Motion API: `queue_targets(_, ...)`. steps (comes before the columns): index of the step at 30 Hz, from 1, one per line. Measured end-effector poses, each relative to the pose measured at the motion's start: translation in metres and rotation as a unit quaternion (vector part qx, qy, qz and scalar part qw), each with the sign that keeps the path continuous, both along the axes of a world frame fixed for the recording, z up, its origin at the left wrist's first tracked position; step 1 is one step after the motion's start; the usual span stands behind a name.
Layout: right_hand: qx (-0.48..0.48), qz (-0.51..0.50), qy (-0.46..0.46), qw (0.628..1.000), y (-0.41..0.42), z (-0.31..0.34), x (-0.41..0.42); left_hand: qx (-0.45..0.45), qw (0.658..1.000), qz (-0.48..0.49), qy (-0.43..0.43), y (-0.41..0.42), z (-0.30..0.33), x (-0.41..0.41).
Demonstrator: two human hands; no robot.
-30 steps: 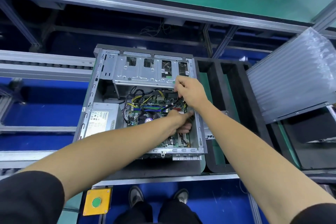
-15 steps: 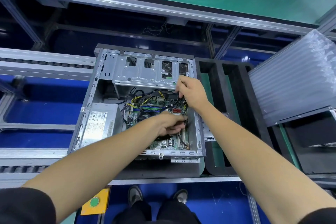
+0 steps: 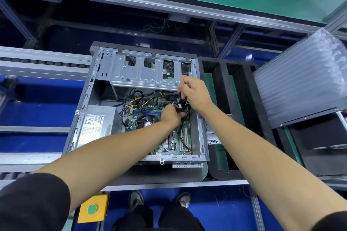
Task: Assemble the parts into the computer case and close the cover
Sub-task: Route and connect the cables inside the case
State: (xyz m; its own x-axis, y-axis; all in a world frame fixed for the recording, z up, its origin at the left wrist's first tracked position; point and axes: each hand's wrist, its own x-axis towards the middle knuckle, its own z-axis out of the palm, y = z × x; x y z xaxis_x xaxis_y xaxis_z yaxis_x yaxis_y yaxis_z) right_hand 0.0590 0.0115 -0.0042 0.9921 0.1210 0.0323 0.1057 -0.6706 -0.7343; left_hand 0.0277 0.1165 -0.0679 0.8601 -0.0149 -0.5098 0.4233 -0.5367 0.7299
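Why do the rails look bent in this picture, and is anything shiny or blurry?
Head view: the wide-angle lens bows the straight metal rails and stretches the forearms near the edges; the bubble-wrap sheet catches white glare; the left hand and right hand, on the cables, look slightly soft.

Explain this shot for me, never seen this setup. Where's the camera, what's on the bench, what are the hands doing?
No robot here: a person works bare-handed, and the single camera sits on their head, looking down at both arms. An open computer case lies on its side on a conveyor workstation, cover off, showing the motherboard, the power supply and the drive cage. The right hand grips a bundle of black cables near the drive cage; the left hand pinches the same bundle lower down. Black foam trays and a bubble-wrapped panel sit to the right.
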Motion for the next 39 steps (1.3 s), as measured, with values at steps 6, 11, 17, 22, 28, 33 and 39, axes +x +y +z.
queue_targets(6,0.007,0.0,-0.007,1.0,0.0,-0.001,0.0,0.039,0.996,-0.078,-0.027,0.001,-0.003,0.005)
queue_targets(11,0.017,0.007,-0.009,1.0,0.0,-0.001,0.001,0.045,0.986,-0.151,-0.061,0.001,-0.007,-0.001)
queue_targets(17,0.024,0.01,-0.012,1.0,-0.001,-0.003,0.001,0.157,0.947,-0.258,-0.106,0.001,-0.014,0.003)
queue_targets(22,0.03,0.009,-0.014,0.999,-0.001,-0.004,0.002,0.212,0.913,-0.316,-0.148,-0.001,-0.02,0.002)
queue_targets(28,0.035,0.004,-0.013,0.999,-0.001,-0.004,0.002,0.22,0.894,-0.342,-0.187,0.0,-0.022,-0.001)
queue_targets(33,0.036,-0.001,-0.012,0.999,-0.001,-0.005,0.002,0.209,0.885,-0.351,-0.223,0.002,-0.027,-0.006)
queue_targets(39,0.037,-0.007,-0.004,0.999,-0.002,-0.004,0.002,0.166,0.908,-0.3,-0.241,0.002,-0.025,-0.008)
